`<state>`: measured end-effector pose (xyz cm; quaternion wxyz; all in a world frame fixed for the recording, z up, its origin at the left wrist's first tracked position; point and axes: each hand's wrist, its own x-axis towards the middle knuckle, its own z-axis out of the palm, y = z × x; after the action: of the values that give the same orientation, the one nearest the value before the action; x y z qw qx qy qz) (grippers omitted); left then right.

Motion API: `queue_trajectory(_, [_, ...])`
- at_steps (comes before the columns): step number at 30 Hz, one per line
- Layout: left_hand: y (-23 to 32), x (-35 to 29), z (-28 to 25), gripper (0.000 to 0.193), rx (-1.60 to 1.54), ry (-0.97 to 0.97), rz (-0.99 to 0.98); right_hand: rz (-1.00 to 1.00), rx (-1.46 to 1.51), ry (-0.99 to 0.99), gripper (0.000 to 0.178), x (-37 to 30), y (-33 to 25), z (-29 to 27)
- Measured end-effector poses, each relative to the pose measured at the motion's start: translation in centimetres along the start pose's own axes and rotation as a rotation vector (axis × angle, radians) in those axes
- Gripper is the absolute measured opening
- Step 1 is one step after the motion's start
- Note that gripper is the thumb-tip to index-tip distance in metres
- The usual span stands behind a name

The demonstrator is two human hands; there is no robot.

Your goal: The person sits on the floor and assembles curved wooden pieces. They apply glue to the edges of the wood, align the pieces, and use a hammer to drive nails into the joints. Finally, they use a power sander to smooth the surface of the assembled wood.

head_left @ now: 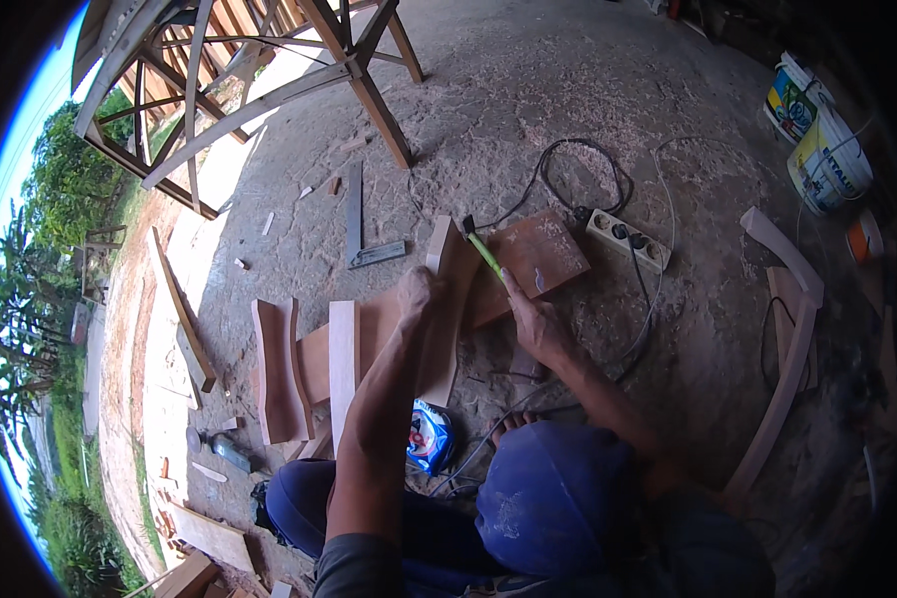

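My left hand (421, 291) is closed on the edge of a curved wooden piece (448, 317) standing on a flat brown board. In my right hand (538, 324) is a slim green-handled brush (485, 251); its dark head touches or nearly touches the top of that piece. Just beyond the right hand lies a reddish-brown wooden block (543, 247) with a small pale, shiny blob on it. Left of my left forearm, a straight pale wooden piece (343, 359) and another curved piece (281, 369) stand along the board (314, 361).
A white power strip (628, 239) with dark cables lies to the right. A try square (359, 229) rests on the concrete floor ahead. A blue packet (430, 439) sits by my knees. Far right are buckets (829, 159) and curved wooden pieces (782, 379); a wooden trestle (354, 75) stands ahead.
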<state>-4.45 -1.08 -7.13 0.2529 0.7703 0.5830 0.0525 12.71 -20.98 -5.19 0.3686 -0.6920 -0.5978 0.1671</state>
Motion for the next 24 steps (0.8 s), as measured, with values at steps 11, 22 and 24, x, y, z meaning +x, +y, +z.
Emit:
queue_trajectory(11, [-3.3,2.2,2.9,0.037,-0.017,0.019,0.005,-0.249,-0.058,0.294,0.054,0.6,-4.2,-3.1])
queue_trajectory(22, [-1.2,1.2,1.2,0.037,0.01,0.046,0.117,0.016,0.022,0.064,0.052,0.0,-2.0,-2.2])
queue_trajectory(24, [-3.4,0.8,0.6,0.037,0.041,0.073,0.075,-0.109,0.032,0.16,0.052,0.2,-4.8,-3.3])
